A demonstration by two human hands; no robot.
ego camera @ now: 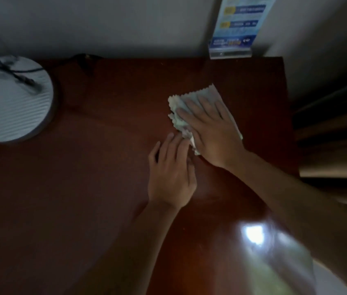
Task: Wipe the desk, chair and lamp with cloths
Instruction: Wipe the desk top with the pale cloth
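Note:
A pale green cloth with zigzag edges lies bunched on the dark red-brown desk, towards its back right. My right hand presses flat on the cloth with fingers spread. My left hand rests flat on the desk just in front of it, fingertips touching the cloth's near edge. The lamp's round white ribbed base stands at the desk's far left, with a dark cable and stem across it. The chair is out of sight.
A blue and white sign in a clear acrylic stand stands against the white wall at the desk's back right. Curtain folds hang beyond the desk's right edge. A bright light reflection glares near the front right.

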